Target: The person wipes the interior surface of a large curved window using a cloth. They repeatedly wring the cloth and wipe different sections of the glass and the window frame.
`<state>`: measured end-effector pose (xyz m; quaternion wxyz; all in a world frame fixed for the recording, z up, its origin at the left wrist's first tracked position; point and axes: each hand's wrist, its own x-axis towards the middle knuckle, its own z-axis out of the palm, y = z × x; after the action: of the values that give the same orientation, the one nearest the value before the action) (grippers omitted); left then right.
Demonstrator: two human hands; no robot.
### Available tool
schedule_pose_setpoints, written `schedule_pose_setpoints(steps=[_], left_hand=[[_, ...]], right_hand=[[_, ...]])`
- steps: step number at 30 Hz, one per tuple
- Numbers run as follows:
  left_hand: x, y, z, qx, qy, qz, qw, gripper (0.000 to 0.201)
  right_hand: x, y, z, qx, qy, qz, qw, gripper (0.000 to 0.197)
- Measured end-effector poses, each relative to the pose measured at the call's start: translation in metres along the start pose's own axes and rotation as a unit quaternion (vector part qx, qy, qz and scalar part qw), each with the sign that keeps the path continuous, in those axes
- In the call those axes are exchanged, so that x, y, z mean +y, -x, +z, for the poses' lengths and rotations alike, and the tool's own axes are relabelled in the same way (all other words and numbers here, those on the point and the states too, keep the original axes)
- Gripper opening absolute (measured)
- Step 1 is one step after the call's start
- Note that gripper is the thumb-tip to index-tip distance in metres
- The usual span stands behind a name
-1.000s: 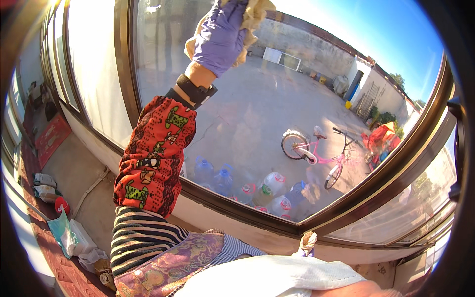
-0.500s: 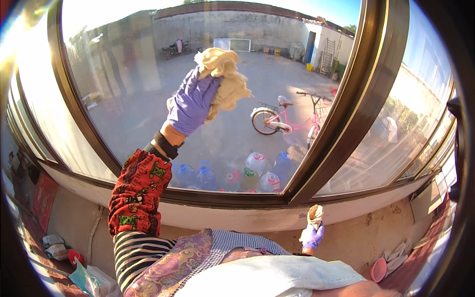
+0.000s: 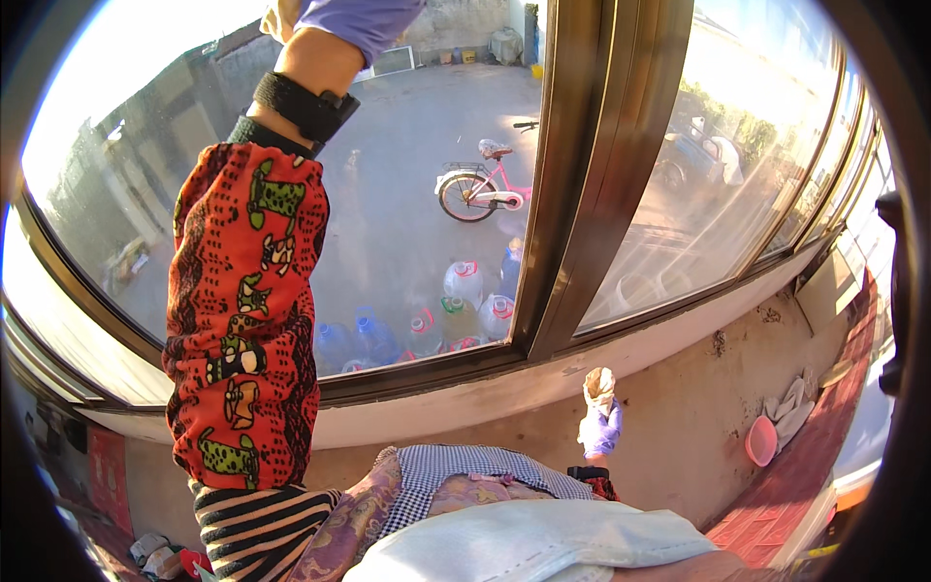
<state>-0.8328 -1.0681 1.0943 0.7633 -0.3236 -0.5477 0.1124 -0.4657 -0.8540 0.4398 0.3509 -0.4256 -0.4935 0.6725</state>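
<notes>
My left hand [image 3: 359, 21], in a purple glove, is raised high at the window pane [image 3: 388, 165]. The upper edge of the picture cuts off its fingers, so their grip is hidden. A small tan patch beside the glove could be cloth or skin; I cannot tell which. Low on the right, my right hand [image 3: 601, 429], also in a purple glove, is closed around a crumpled beige cloth [image 3: 599, 386]. That cloth sticks up from the fist, in front of the wall under the window and apart from the glass.
A brown window frame [image 3: 572, 194] divides the panes. Beyond the glass are several plastic bottles [image 3: 425, 335] and a pink bicycle [image 3: 485, 189] in a yard. At lower right, a pink basin [image 3: 761, 441] stands near a grey cloth [image 3: 793, 405]. A red strip [image 3: 776, 514] runs along the floor edge.
My left hand has gone up and left, out past the upper edge, taking the beige cloth it held out of clear sight. The view has turned rightward. My right hand still grips its cloth.
</notes>
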Motion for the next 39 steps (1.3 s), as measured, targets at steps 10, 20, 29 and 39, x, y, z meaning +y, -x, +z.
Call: schedule_pose_setpoints(steps=[10,20,29,39], left_hand=[[0.208,0.237,-0.107,-0.273,0.407,0.043,0.871,0.036],[-0.007,0.068,-0.047,-0.081,0.07,-0.076,0.991,0.053],[-0.03,0.004,-0.021,0.055,0.331,-0.191,0.923,0.037],[0.214,0.29,-0.143,-0.274,0.402,-0.094,0.869,0.038]], right_hand=[[-0.013,0.001,-0.011,-0.06,0.002,-0.058,0.997,0.037],[0.011,-0.018,-0.052,0.004,-0.033,-0.026,0.999,0.035],[0.0,-0.016,-0.038,-0.053,-0.055,0.013,0.997,0.04],[-0.003,-0.018,-0.019,-0.087,-0.02,0.003,0.996,0.037]])
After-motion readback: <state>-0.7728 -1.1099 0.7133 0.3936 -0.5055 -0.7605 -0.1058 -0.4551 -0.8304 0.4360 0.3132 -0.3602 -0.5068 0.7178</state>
